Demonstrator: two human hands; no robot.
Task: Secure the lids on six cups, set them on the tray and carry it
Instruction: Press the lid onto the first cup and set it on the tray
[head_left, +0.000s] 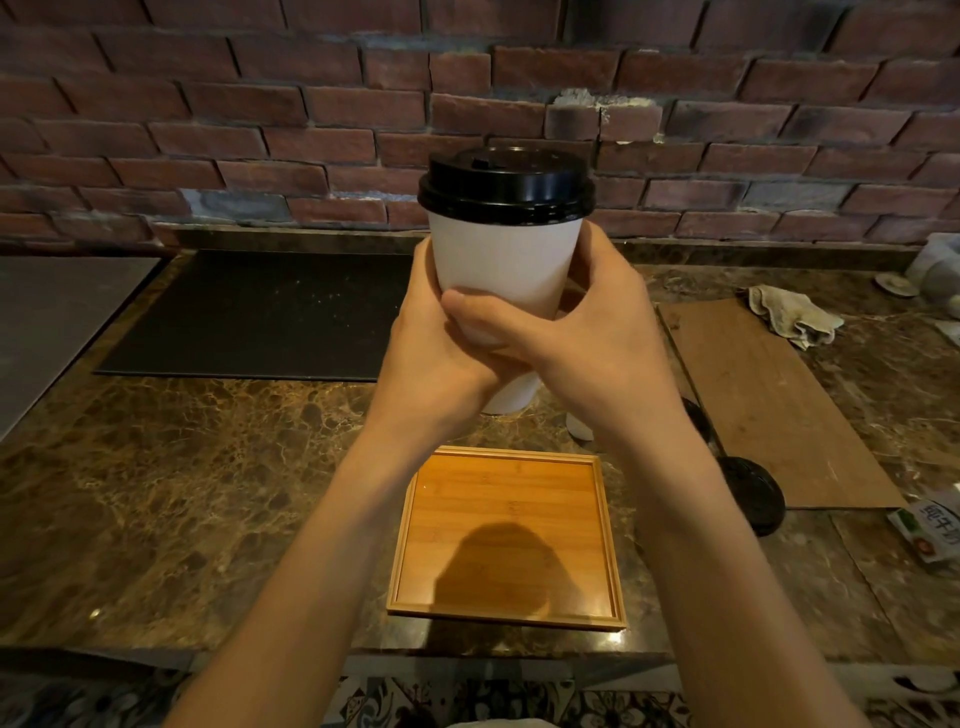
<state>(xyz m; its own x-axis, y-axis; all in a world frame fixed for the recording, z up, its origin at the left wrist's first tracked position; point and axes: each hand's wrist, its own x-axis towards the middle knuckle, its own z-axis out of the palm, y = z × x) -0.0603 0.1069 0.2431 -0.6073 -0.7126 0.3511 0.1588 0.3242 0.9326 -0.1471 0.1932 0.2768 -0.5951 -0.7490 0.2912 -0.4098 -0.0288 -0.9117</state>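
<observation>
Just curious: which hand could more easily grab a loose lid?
Likely the right hand: the loose black lid lies right of the tray, on that side; the left hand can hold the cup.

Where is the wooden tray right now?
Low centre of the head view: the tray lies on the counter by its near edge, nearer than the held cup, a loose black lid to its right.
</observation>
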